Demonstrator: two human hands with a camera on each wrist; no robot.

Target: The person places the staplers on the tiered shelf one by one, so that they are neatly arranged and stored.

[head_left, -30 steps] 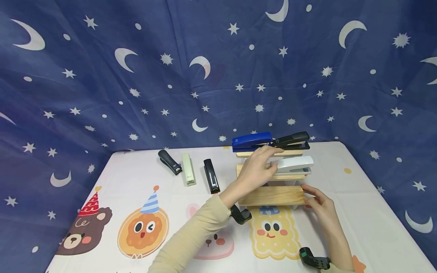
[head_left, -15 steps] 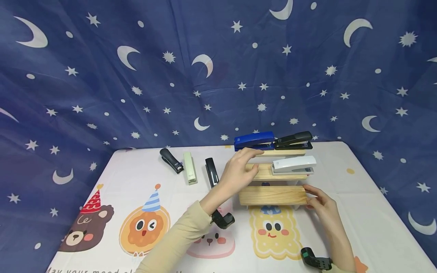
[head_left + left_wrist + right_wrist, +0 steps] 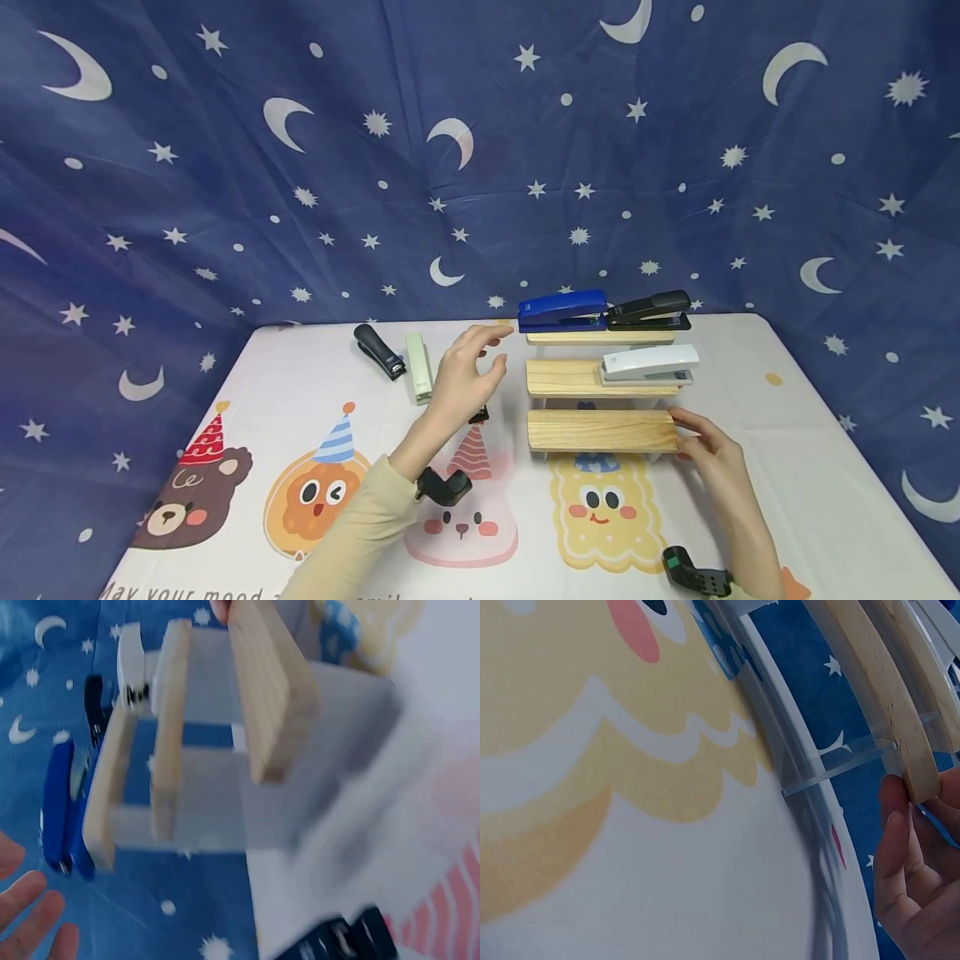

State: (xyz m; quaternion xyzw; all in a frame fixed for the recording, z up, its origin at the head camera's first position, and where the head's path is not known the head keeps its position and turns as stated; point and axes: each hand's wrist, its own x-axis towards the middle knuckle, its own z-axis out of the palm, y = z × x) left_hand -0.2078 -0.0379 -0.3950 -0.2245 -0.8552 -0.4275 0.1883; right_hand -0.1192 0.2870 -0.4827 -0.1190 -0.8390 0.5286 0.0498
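Observation:
My left hand (image 3: 461, 379) hovers left of the wooden tiered rack, fingers and thumb apart, with nothing in its grasp. It covers most of a glossy black stapler (image 3: 479, 415) on the table; only the near end shows. My right hand (image 3: 714, 461) grips the right end of the rack's lowest wooden step (image 3: 600, 431), thumb and fingers around the edge, as the right wrist view also shows. A white stapler (image 3: 649, 365) lies on the right half of the middle step (image 3: 562, 379). The top step (image 3: 558, 338) bears a blue stapler (image 3: 562, 310) and a black stapler (image 3: 649, 311).
Left of my left hand, a pale green stapler (image 3: 417, 368) and a dark stapler (image 3: 378, 352) lie on the white printed tablecloth (image 3: 300, 417). Clear supports (image 3: 840, 766) carry the rack's steps. A blue star-and-moon curtain (image 3: 480, 167) hangs behind the table.
My left hand has let go of the white stapler on the middle step and moved left, over the glossy black stapler. My right hand has stayed on the lowest step.

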